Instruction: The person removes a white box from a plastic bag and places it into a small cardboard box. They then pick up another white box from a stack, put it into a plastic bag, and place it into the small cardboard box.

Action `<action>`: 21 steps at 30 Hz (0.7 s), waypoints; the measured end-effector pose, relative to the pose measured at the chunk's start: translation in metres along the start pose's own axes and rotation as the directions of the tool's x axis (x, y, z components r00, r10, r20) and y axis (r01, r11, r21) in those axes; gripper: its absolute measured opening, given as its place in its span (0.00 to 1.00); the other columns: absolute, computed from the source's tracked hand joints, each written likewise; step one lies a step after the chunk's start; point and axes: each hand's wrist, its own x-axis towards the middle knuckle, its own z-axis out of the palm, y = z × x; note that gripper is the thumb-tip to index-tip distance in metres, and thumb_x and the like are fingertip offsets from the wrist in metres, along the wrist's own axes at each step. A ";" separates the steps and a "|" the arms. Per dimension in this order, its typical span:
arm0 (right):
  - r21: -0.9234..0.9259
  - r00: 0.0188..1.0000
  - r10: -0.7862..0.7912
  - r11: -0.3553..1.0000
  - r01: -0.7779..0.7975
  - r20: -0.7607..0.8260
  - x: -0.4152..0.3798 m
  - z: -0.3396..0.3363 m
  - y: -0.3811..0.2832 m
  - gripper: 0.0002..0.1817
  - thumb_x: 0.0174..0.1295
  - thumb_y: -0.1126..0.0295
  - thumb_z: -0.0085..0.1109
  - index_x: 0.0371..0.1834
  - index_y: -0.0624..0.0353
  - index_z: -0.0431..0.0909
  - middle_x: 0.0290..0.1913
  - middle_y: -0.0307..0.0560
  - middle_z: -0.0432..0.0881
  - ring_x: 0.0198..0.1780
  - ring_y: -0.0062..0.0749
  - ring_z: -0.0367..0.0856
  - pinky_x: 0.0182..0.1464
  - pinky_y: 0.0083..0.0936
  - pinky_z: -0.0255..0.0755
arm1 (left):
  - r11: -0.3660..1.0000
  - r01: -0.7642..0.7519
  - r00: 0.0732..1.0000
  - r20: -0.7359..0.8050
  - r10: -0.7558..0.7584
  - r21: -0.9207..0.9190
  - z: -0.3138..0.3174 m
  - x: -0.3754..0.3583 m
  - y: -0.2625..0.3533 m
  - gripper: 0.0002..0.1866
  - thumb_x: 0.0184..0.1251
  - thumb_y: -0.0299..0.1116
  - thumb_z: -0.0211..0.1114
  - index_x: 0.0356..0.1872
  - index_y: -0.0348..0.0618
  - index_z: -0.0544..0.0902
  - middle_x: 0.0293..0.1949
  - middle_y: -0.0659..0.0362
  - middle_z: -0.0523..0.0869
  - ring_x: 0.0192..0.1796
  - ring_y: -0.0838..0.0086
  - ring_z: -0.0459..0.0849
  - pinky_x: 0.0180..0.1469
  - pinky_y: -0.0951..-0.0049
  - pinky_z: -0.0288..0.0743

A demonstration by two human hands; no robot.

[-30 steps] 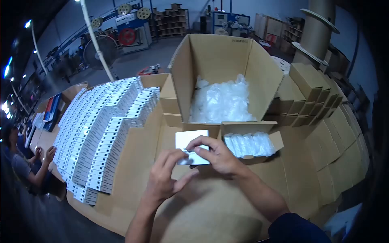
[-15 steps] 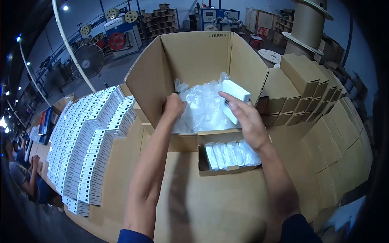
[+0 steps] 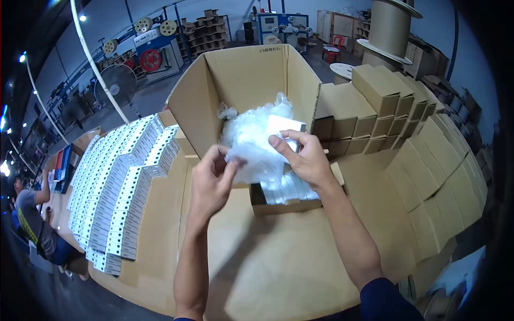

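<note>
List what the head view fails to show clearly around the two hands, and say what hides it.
- Small white box: mostly covered by the right hand and the clear plastic bag.
- Small open carton: its contents sit behind both hands.
- Large carton: its floor is buried under plastic bags.
- White box labels: print too small to read.
- Left hand: fingertips lost in the plastic.

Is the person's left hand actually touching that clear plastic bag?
Touching. The head view shows the left hand pinching the lower edge of the clear plastic bag between thumb and fingers, with no gap visible.
</note>
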 end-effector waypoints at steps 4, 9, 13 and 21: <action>0.137 0.999 0.041 0.990 -0.036 -0.033 -0.074 -0.005 -0.005 0.14 0.69 0.63 0.70 0.38 0.66 0.89 0.26 0.34 0.80 0.30 0.14 0.65 0.31 0.21 0.60 | 0.964 0.067 0.995 -0.052 -0.083 -0.257 0.019 -0.067 0.015 0.05 0.80 0.25 0.60 0.50 0.35 0.77 0.36 0.61 0.86 0.39 0.83 0.83 0.43 0.81 0.76; 0.561 0.949 0.201 0.827 -0.031 -0.245 -0.184 -0.001 0.012 0.11 0.73 0.68 0.67 0.37 0.66 0.87 0.31 0.32 0.81 0.33 0.12 0.70 0.36 0.18 0.63 | 0.941 0.125 0.975 -0.139 -0.176 -0.314 0.051 -0.145 0.020 0.03 0.81 0.25 0.60 0.49 0.38 0.77 0.28 0.70 0.81 0.29 0.91 0.73 0.30 0.86 0.64; 0.485 0.934 0.225 0.872 -0.066 -0.279 -0.248 -0.018 0.017 0.11 0.73 0.70 0.66 0.33 0.65 0.84 0.32 0.32 0.80 0.35 0.12 0.71 0.38 0.15 0.64 | 0.983 -0.100 0.990 -0.087 0.114 0.153 0.060 -0.189 0.031 0.21 0.68 0.31 0.74 0.59 0.39 0.79 0.43 0.57 0.88 0.41 0.74 0.83 0.43 0.73 0.76; 0.164 0.982 0.138 0.979 -0.117 -0.125 -0.302 -0.029 0.021 0.12 0.68 0.68 0.72 0.34 0.68 0.83 0.40 0.45 0.77 0.36 0.21 0.71 0.37 0.23 0.66 | 0.980 -0.013 0.919 0.389 -0.067 0.200 0.087 -0.226 0.050 0.14 0.63 0.31 0.77 0.46 0.37 0.85 0.40 0.54 0.90 0.37 0.71 0.87 0.42 0.71 0.79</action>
